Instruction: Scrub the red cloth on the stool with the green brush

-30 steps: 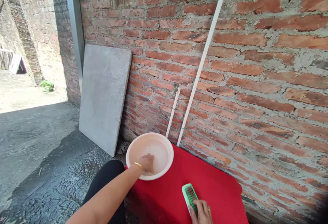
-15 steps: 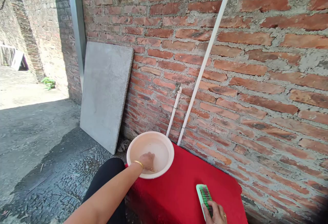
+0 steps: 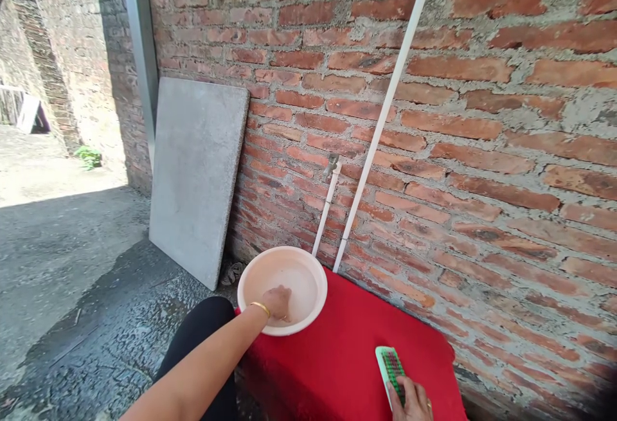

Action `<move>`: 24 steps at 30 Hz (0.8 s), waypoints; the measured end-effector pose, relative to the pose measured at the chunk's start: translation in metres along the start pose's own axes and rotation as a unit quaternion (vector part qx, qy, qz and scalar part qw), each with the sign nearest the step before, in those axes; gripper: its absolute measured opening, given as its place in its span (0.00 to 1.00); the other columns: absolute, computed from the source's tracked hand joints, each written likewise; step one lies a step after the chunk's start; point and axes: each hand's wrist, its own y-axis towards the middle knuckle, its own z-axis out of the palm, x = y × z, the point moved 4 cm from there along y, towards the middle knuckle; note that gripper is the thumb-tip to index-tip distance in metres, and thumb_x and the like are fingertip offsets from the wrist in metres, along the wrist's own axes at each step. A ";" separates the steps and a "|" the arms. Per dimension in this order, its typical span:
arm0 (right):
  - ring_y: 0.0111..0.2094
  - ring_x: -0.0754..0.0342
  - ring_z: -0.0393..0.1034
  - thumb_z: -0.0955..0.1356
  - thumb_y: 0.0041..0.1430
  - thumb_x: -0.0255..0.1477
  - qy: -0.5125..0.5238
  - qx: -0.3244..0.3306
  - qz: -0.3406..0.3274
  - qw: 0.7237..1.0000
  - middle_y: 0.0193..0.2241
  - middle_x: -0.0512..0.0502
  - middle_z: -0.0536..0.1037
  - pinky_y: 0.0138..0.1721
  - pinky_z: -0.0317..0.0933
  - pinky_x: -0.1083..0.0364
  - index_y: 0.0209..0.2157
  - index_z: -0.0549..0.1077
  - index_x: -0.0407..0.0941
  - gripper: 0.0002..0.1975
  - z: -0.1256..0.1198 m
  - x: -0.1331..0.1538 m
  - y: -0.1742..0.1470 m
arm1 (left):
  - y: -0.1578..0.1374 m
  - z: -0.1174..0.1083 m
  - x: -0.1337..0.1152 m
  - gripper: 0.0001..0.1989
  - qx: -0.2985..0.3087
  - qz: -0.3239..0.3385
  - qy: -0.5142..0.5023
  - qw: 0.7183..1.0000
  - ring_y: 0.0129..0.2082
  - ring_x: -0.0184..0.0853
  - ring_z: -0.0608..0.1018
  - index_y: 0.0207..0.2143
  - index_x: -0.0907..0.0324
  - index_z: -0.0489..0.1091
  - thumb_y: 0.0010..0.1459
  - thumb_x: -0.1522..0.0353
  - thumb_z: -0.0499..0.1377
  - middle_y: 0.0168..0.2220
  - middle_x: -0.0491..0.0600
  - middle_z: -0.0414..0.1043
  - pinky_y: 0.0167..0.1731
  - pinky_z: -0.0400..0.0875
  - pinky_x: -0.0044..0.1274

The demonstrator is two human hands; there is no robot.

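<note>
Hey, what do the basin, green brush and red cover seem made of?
Basin: probably smooth plastic, going by its even pale colour and rounded rim.
Green brush: likely rigid plastic, smooth-edged, from its uniform mint border; the bumpy face is unclear.
Red cover: seemingly matte fabric, given its soft, uneven edge.

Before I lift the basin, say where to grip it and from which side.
Probably grip the basin by its right rim, coming from the right over the red cloth: the rim faces up, bare there, whereas the left hand reaches in across the near-left rim.
</note>
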 end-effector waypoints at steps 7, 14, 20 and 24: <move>0.37 0.47 0.77 0.58 0.62 0.60 0.059 0.024 -0.054 0.997 0.34 0.45 0.80 0.41 0.69 0.47 0.35 0.77 0.51 0.30 0.011 0.042 -0.006 | -0.003 -0.001 -0.002 0.44 0.016 0.005 0.042 0.999 0.58 0.56 0.73 0.61 0.67 0.64 0.41 0.60 0.68 0.60 0.69 0.66 0.57 0.68 0.38; 0.34 0.49 0.78 0.60 0.65 0.55 0.050 0.009 -0.106 0.993 0.33 0.47 0.81 0.37 0.70 0.50 0.36 0.77 0.52 0.24 0.006 0.060 -0.002 | -0.007 -0.004 -0.005 0.45 0.022 0.012 0.037 0.999 0.57 0.56 0.73 0.61 0.68 0.64 0.41 0.60 0.67 0.60 0.69 0.66 0.57 0.68 0.38; 0.32 0.46 0.77 0.57 0.62 0.60 0.018 -0.032 -0.061 0.997 0.32 0.44 0.81 0.35 0.69 0.47 0.33 0.78 0.50 0.31 0.003 0.056 -0.001 | -0.009 -0.005 -0.007 0.45 0.021 0.010 0.032 0.999 0.58 0.55 0.73 0.61 0.68 0.64 0.40 0.60 0.67 0.60 0.69 0.66 0.57 0.67 0.37; 0.33 0.45 0.77 0.58 0.62 0.60 0.016 -0.042 -0.064 0.997 0.32 0.43 0.80 0.35 0.69 0.47 0.34 0.77 0.50 0.31 0.002 0.049 -0.002 | -0.009 -0.004 -0.007 0.46 0.027 0.013 0.035 0.999 0.59 0.57 0.72 0.63 0.68 0.62 0.43 0.57 0.66 0.61 0.70 0.64 0.58 0.66 0.39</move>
